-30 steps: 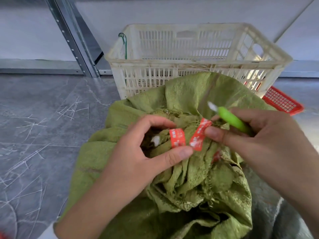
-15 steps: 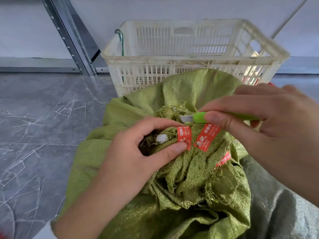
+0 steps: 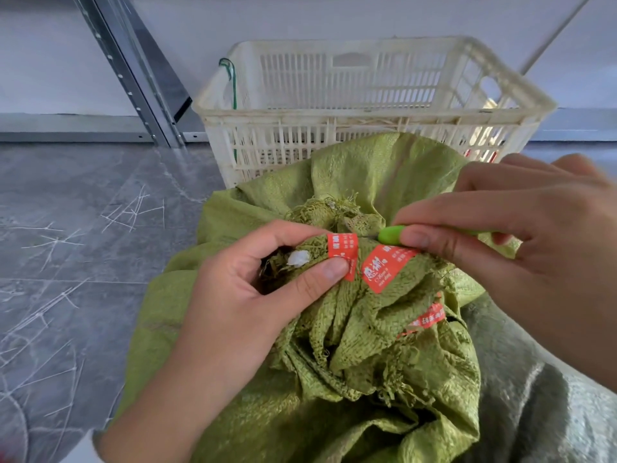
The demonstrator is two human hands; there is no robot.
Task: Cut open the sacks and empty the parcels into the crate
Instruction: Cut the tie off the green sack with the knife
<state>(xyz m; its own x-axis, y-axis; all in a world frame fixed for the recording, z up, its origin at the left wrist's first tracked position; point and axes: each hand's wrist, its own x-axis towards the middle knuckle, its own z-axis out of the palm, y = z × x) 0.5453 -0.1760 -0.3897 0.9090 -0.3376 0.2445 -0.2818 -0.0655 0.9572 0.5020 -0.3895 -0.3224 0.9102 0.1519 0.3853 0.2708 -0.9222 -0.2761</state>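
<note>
R hand (image 3: 537,252) w/ cutter (image 3: 388,235) at sack (image 3: 364,332)

A grey stone-look floor (image 3: 83,262) fills the left of the frame, marked with pale white scratches (image 3: 133,212). A perforated metal upright (image 3: 133,78) slants down from the upper left to meet it. Behind runs a pale wall (image 3: 334,15) with a grey skirting (image 3: 66,127). A green wire hook (image 3: 232,81) hangs at upper centre.

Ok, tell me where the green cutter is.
Head view, right of centre: the right hand pinches the green cutter just above the orange tape on the sack.
</note>
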